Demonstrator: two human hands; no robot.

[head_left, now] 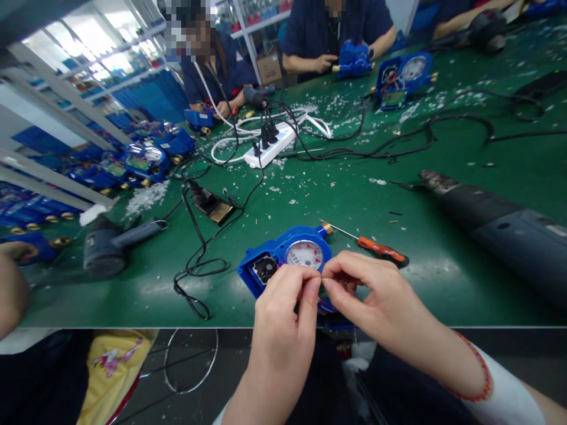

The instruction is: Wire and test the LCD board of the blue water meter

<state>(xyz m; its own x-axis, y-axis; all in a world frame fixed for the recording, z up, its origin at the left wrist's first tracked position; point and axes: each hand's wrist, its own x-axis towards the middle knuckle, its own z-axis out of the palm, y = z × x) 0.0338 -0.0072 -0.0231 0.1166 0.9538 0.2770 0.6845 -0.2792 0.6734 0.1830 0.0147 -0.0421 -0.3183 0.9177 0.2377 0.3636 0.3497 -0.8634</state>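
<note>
Both of my hands meet fingertip to fingertip just above the near side of a blue water meter [283, 241]. My left hand [283, 319] pinches thumb against forefinger; what it grips is too small to make out. Opposite it, my right hand [376, 295] makes the same kind of pinch, its tips touching the left ones. The meter lies on the green table with its round dial [305, 254] face up and a brass end at the upper right. A compartment on its left shows a black part. My fingers hide the meter's near side, where some wires show.
An orange-and-black screwdriver [383, 251] lies right of the meter. A large heat gun [500, 218] rests at the right, another heat gun [106, 245] at the left. Black cables and a white power strip [271, 144] lie beyond. Co-workers handle blue meters across the table and at the left.
</note>
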